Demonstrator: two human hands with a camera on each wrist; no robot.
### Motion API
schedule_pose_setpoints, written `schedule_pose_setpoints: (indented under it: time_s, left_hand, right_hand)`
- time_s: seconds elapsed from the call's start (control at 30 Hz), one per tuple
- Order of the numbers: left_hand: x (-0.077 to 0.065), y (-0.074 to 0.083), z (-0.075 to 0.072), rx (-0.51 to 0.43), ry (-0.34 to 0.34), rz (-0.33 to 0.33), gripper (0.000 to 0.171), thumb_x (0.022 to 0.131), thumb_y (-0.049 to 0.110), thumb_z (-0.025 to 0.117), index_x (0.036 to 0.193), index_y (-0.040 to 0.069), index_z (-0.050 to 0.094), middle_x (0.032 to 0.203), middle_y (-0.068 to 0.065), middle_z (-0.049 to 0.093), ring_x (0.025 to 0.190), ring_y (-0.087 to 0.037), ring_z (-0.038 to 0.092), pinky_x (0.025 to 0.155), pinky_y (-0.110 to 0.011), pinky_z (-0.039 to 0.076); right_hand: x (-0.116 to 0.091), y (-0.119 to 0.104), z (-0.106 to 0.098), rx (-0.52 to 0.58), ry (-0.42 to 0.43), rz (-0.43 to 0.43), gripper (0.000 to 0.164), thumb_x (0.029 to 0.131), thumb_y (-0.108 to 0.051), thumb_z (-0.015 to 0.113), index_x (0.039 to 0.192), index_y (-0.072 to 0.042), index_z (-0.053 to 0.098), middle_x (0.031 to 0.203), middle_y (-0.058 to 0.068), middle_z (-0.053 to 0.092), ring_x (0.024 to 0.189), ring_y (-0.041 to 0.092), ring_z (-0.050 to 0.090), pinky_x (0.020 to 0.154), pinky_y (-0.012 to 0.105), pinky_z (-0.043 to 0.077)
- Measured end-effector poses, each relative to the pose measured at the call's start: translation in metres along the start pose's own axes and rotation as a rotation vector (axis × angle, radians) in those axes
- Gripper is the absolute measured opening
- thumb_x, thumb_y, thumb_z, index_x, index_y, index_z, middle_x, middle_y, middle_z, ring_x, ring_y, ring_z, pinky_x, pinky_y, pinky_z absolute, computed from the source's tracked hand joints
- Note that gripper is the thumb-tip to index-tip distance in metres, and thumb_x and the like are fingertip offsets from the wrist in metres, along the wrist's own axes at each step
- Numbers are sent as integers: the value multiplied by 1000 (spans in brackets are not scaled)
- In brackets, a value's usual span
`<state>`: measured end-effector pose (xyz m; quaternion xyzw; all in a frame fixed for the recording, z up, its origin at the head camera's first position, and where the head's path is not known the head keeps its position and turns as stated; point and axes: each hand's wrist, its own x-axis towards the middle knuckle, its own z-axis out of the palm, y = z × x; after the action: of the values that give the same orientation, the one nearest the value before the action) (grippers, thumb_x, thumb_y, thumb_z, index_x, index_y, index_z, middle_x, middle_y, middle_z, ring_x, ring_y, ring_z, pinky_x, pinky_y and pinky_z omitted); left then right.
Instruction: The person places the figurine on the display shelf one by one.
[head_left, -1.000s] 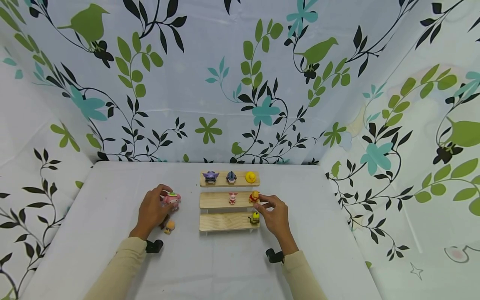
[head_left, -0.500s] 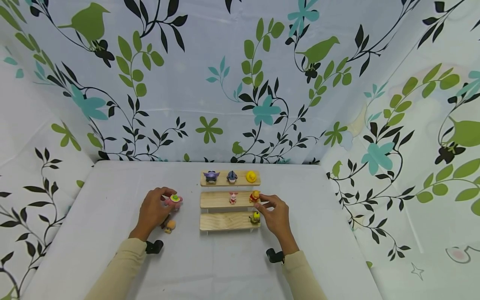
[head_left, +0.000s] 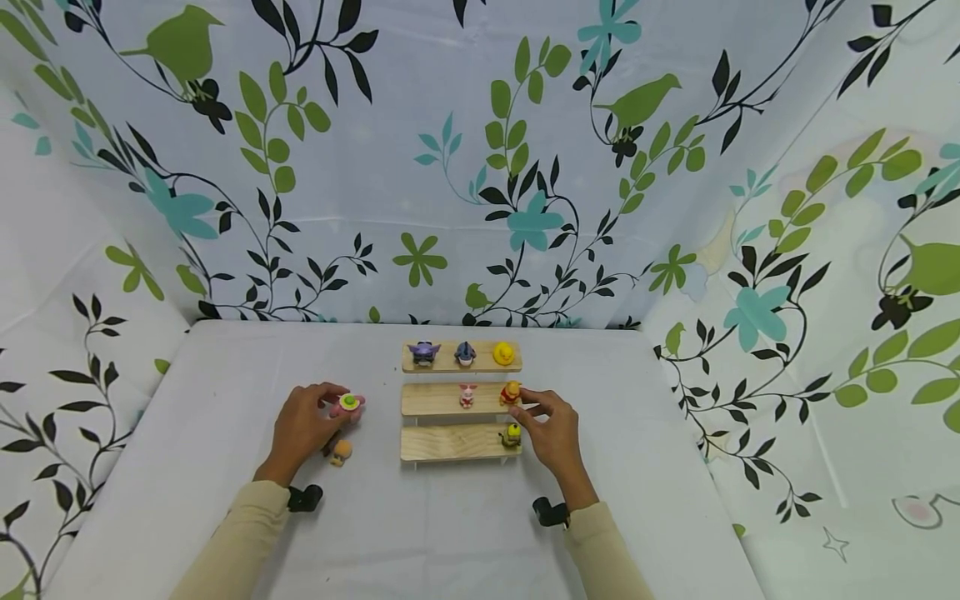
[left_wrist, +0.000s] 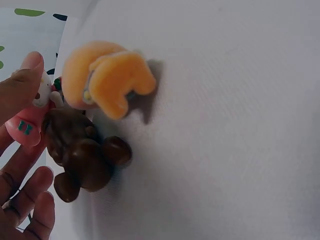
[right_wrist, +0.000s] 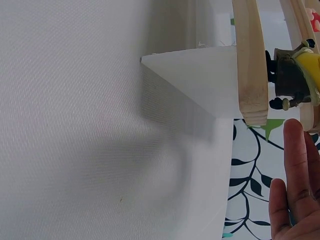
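Note:
In the head view my left hand (head_left: 303,425) holds a small pink toy figurine (head_left: 352,408) by its side, left of a tiered wooden stand. Thumb and fingers grip it; a white face shows on the figurine (left_wrist: 41,97) in the left wrist view. Close to that hand, an orange figurine (left_wrist: 107,75) and a dark brown figurine (left_wrist: 85,155) lie on the table. My right hand (head_left: 553,425) pinches a yellow bear figurine in red (head_left: 510,394) at the right end of the middle shelf (head_left: 427,400). The right wrist view hides that pinch.
The top shelf (head_left: 442,367) bears a purple figurine (head_left: 423,353), a blue-grey one (head_left: 465,354) and a yellow one (head_left: 504,353). A small pink-and-white figurine (head_left: 467,395) stands mid-shelf. On the bottom shelf (head_left: 450,443) stands a yellow-and-dark figurine (head_left: 512,434). Leaf-patterned cloth (head_left: 337,192) walls the table.
The pink figurine has tipped in my left hand, so its green-and-yellow top now faces up more. That hand has shifted slightly down and left. My right hand stays at the bear figurine.

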<state>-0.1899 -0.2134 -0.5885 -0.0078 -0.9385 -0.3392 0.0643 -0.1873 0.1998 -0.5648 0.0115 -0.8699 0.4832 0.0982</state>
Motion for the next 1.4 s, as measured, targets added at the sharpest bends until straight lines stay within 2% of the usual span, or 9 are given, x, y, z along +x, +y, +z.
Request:
schedule_pose_setpoints:
  time_s: [0.13,0.3,0.4,0.63,0.83,1.03,1.4]
  left_hand:
    - [-1,-3,1,-3,16,11,43,87,25,90,122,4,75,104,-15,75,96,-31,58,78,-38,44]
    - [-1,-5,5,0,42,15,43,86,27,91,120,5,76,102,-14,75,96,-30,59,78,-37,44]
    - [-1,-4,5,4,53,17,43,86,28,91,121,6,76,102,-14,75,97,-30,60,79,-36,44]
    - [1,9,0,-25,55,27,43,87,25,90,124,7,77,106,-15,75,98,-30,60,79,-38,44]
    - [3,21,-4,-46,50,24,48,87,33,90,126,10,77,108,-13,75,99,-27,59,79,-37,43]
    - [4,32,-9,-64,58,28,50,85,37,91,126,12,77,108,-10,75,100,-27,58,78,-37,42]
    - [3,56,-19,-83,72,59,49,83,33,94,125,14,78,107,-9,74,104,-33,60,81,-40,42]
  right_hand:
    - [0,0,-1,0,5,-2,37,89,-26,86,124,-16,81,113,1,78,92,17,72,84,30,59]
    - [0,1,0,31,5,-9,37,89,-24,86,124,-14,81,112,3,78,91,21,73,90,49,60]
    - [0,1,0,48,2,-13,37,89,-24,86,124,-14,81,112,4,78,91,22,73,92,54,59]
    - [0,1,0,40,3,-12,37,88,-24,86,124,-15,80,113,3,78,91,21,73,90,51,59]
    - [0,0,0,27,0,-5,37,88,-24,86,124,-17,80,112,1,78,92,20,73,89,47,60]
    - [0,0,0,35,-1,-6,37,88,-23,86,124,-16,80,112,3,78,92,21,73,91,50,60]
    - [1,1,0,48,-5,-5,36,88,-22,86,124,-16,81,112,3,78,92,22,74,92,52,59]
